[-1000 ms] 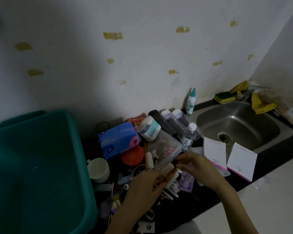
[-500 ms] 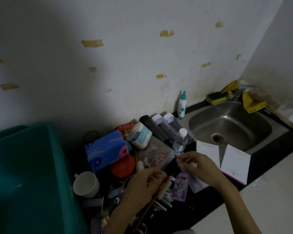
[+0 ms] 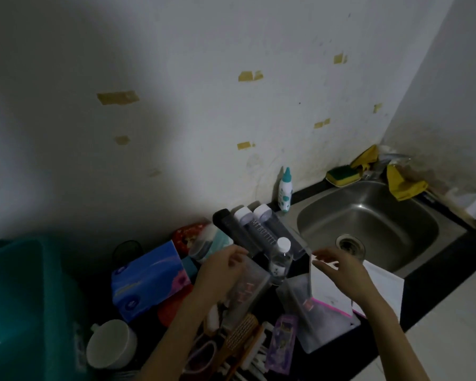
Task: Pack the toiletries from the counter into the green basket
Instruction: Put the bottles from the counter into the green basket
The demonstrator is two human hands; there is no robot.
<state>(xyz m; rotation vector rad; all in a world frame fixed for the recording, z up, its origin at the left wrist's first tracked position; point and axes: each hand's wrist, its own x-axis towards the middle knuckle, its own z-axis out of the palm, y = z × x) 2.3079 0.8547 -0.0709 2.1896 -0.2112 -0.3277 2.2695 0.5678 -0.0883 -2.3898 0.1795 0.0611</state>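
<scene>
left hand [image 3: 220, 273]: fingers [image 3: 238, 253] curled, hovering over a clear case [image 3: 249, 291]; motion blur, cannot tell if they hold anything
right hand [image 3: 341, 273]: thumb and fingers [image 3: 321, 255] pinch a small white item [image 3: 326, 262], too blurred to identify
green basket [image 3: 25, 298]: far left of the left fingers, at the frame edge, well apart from both hands
small clear bottle [image 3: 279, 261]: white cap, upright, between the two sets of fingers
dark bottles [image 3: 256, 232]: white caps, lying just beyond the left fingertips
blue tissue pack [image 3: 149, 281]: left of the left fingers, near the wrist
white mug [image 3: 112, 343]: below-left of the left fingers, beside the basket
wooden brush [image 3: 242, 334]: on the surface under the left forearm
purple sachet [image 3: 282, 343]: on the surface, below and between both hands
zip pouch [image 3: 322, 317]: clear, pink strip, under the right hand
white cards [image 3: 382, 284]: right of the right fingers, at the sink edge
sink [image 3: 368, 224]: beyond the right fingers
dropper bottle [image 3: 285, 191]: teal cap, upright by the wall, well beyond both hands
sponge [image 3: 342, 176]: behind the sink, far from the fingers
</scene>
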